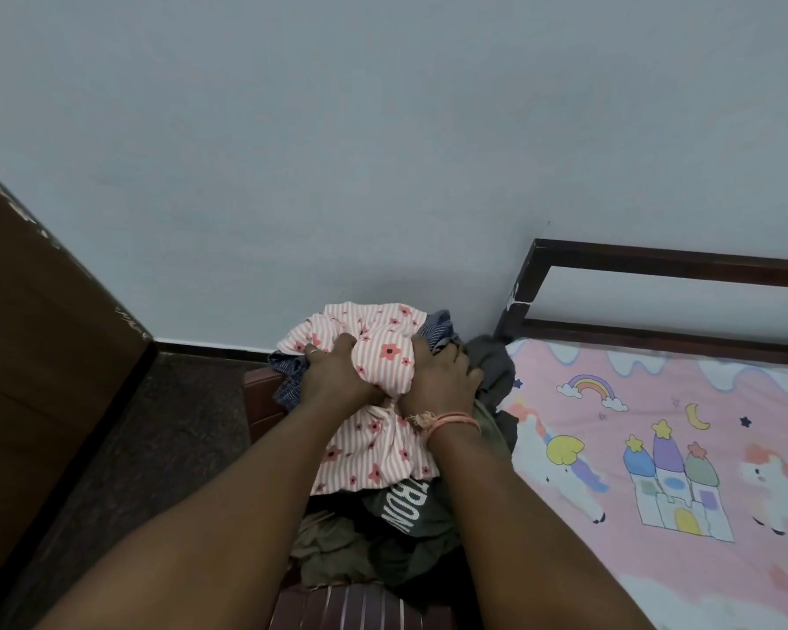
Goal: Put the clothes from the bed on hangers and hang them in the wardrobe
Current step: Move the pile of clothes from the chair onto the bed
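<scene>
Step in hand: both hands are gathering the clothes pile, so this looks like the pick-up stage, no hanger in sight yet.
Left hand [333, 370]: fingers are curling into the pink striped floral garment [374, 429], gripping it at the pile's 10 o'clock side.
Right hand [442, 375]: clenching the same floral cloth at 2 o'clock, an orange thread band [451, 422] sitting on the wrist.
Clothes pile: heaped on a dark red wooden piece [265, 402] just beside the bed [656, 447], which is lying at 3 o'clock; a blue striped garment [292, 379] is peeking out at 9 o'clock, a dark green printed top [406, 502] at 6 o'clock, grey cloth [492, 366] at 3 o'clock.
Wardrobe: a brown panel [42, 334] is standing at 9 o'clock; whether it is the wardrobe, cannot tell.
Containers: none showing.
Next move: probably lifting the floral piece free without dragging the others, then finding a hanger.
</scene>
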Demonstrator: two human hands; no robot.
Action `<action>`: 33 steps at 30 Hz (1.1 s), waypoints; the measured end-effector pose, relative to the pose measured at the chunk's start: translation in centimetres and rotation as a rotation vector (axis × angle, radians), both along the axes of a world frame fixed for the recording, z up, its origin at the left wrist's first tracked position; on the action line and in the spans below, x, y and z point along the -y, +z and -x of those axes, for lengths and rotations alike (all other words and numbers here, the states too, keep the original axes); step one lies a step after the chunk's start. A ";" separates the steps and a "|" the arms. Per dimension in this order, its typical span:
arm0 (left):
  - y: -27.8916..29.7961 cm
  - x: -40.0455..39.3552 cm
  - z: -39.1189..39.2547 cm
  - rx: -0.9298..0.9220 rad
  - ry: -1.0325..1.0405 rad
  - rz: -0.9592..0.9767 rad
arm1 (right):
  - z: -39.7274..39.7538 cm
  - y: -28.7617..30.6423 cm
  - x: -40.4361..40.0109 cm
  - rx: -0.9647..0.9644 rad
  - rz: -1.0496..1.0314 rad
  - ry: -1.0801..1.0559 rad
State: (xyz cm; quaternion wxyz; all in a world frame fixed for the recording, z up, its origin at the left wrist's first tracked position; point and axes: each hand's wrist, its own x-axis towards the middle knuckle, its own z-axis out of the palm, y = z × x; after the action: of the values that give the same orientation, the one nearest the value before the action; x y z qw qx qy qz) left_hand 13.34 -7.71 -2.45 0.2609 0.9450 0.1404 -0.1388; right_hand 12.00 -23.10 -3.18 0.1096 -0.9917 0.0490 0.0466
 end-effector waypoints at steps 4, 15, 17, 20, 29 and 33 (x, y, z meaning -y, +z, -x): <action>-0.7 -0.6 0.9 0.072 0.049 0.150 | 0.9 0.6 -0.1 0.011 -0.166 -0.036; 2.3 -0.8 1.6 0.254 0.094 0.385 | 1.8 6.8 1.2 0.110 -0.396 0.013; 5.0 -0.8 1.8 0.287 0.068 0.430 | 2.2 9.4 1.4 0.144 -0.396 0.016; 8.4 -0.9 1.7 0.340 0.045 0.469 | 3.1 13.6 1.7 0.202 -0.397 0.014; 20.2 0.0 9.7 0.437 -0.085 0.585 | 12.7 24.0 2.0 0.382 -0.345 -0.050; 23.9 0.9 15.4 0.456 -0.160 0.654 | 19.7 27.7 2.4 0.478 -0.310 -0.102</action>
State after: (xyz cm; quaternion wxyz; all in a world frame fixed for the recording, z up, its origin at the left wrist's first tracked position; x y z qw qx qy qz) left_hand -2.06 -8.56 21.44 0.5603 0.8268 -0.0468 0.0171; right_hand -7.75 -25.54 24.51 0.2705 -0.9422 0.0641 -0.1868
